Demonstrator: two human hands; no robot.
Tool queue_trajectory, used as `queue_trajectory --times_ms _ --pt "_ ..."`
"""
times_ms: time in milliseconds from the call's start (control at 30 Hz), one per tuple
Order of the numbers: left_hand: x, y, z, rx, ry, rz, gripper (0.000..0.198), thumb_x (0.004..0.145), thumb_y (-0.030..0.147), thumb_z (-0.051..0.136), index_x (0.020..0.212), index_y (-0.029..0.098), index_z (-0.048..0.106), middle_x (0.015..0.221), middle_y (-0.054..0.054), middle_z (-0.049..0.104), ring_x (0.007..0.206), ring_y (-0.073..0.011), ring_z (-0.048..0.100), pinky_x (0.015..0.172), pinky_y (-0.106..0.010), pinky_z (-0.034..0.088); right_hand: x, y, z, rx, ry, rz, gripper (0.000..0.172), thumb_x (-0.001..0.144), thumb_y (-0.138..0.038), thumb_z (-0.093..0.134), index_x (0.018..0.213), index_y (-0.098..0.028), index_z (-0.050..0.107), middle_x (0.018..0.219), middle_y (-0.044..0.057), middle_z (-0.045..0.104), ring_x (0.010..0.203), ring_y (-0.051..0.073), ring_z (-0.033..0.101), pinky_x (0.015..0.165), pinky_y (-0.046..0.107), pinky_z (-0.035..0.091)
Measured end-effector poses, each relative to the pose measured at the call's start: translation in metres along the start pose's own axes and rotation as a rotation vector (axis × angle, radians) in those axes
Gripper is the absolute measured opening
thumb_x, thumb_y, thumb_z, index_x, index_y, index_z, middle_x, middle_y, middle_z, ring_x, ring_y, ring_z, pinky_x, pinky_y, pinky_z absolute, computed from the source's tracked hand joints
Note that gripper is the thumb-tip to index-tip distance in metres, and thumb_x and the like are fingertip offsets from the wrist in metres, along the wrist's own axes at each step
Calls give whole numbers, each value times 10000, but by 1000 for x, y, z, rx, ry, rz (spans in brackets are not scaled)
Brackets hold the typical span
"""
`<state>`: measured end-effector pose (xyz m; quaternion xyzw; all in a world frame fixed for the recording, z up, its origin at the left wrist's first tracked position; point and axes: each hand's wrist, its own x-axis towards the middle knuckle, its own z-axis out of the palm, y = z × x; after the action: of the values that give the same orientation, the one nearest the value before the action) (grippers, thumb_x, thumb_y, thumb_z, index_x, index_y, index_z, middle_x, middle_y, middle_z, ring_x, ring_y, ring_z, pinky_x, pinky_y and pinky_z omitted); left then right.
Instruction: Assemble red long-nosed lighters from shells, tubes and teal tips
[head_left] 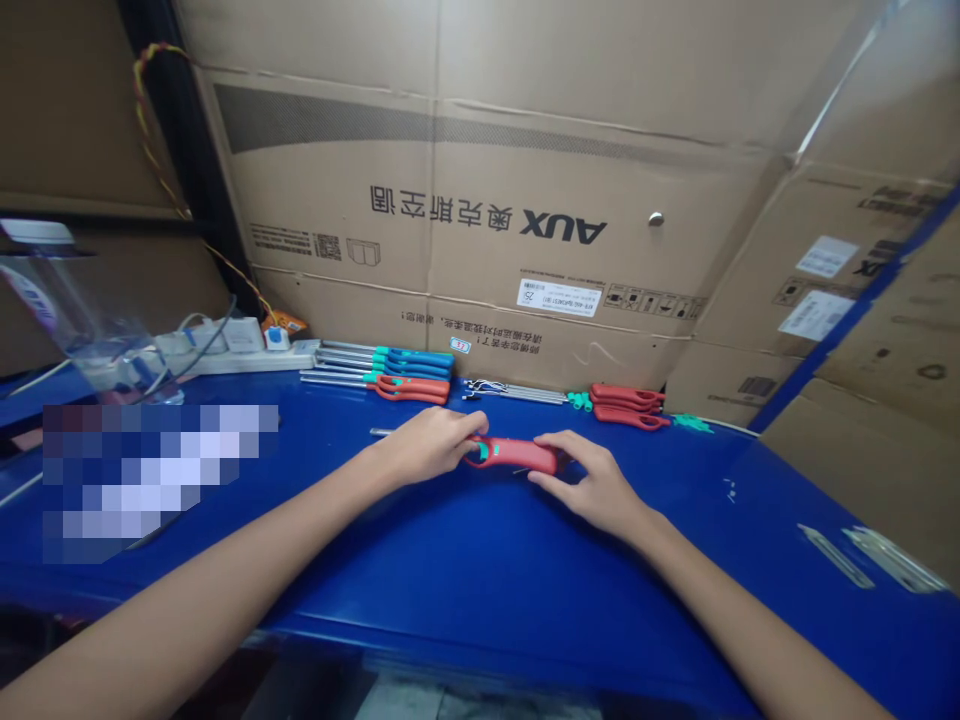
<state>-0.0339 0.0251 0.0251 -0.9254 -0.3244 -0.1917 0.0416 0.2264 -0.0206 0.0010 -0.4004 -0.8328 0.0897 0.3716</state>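
Note:
A red long-nosed gas lighter (517,455) lies crosswise in front of me, a little above or on the blue table; which of these I cannot tell. My left hand (442,442) is closed around its front, by the green trigger, and the metal tube pokes out to the left. At the handle's rear end, my right hand (589,475) holds it between curved fingers and thumb. Behind the left hand, several finished-looking lighters (412,375) with blue or red handles are stacked. Red handle shells (628,405) sit behind the right hand.
Metal tubes (525,393) and small green parts (579,401) lie along the back, with more green pieces (694,423) farther right. Clear flat strips (892,560) rest at right. A power strip (244,355) and a plastic bottle (90,310) stand left. Cardboard (480,140) walls the back.

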Motion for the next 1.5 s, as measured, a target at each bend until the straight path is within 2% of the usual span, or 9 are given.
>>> queue_trajectory --times_ms 167,333,433,600,800,1033,1233,1400,1500 --pt "-7 9 -4 -157 -28 27 114 812 149 494 910 204 517 768 8 633 627 -146 571 556 -236 354 0 -1 2 -44 40 -13 335 830 -347 660 1137 -219 620 1082 91 687 967 236 652 875 381 520" --pt "-4 13 -2 -124 -61 84 130 820 307 584 816 179 560 817 -28 618 716 -161 564 650 -252 385 -2 3 7 -94 49 -21 357 819 -353 674 1139 -201 639 1073 90 698 962 234 650 871 385 525" --pt "0 9 -1 -94 -141 96 180 837 287 588 703 170 561 747 -24 611 705 -155 560 643 -250 369 -2 3 11 -127 23 -6 377 818 -347 676 1158 -189 638 1052 90 699 954 230 638 862 387 528" --pt "-2 -10 -9 -16 -266 -29 165 820 227 614 672 161 583 805 -43 632 787 -173 586 693 -250 388 1 3 8 -120 23 33 385 821 -363 668 1157 -177 641 1070 94 684 981 228 624 862 376 530" --pt "-8 -39 -19 60 -305 -178 134 794 272 643 712 165 635 866 -77 626 918 -227 576 737 -276 403 4 14 -4 -132 101 77 260 831 -368 641 1010 -181 676 995 84 702 921 234 641 842 392 525" --pt "-13 -68 -19 60 -409 -366 135 739 227 640 618 176 610 573 9 566 554 -134 538 508 -227 314 3 12 -6 -118 7 116 229 849 -377 607 967 -195 681 973 66 699 896 216 641 827 379 521" --pt "-13 -73 -21 112 -380 -450 91 718 240 647 651 180 632 626 -23 616 607 -167 566 526 -243 323 3 13 -6 -100 -16 144 211 842 -375 602 923 -199 687 932 57 698 817 192 648 765 346 536" --pt "-11 -70 -24 136 -331 -464 135 735 203 619 860 185 667 750 -42 673 712 -186 604 578 -244 369 2 13 -7 -90 -25 150 195 843 -360 591 912 -202 684 923 55 695 797 187 648 748 339 538" --pt "-11 -70 -25 133 -327 -452 116 738 169 601 820 192 680 758 -40 686 724 -182 619 608 -241 393 3 12 -7 -88 -28 155 188 842 -348 590 908 -197 681 920 56 697 800 188 649 755 342 537"
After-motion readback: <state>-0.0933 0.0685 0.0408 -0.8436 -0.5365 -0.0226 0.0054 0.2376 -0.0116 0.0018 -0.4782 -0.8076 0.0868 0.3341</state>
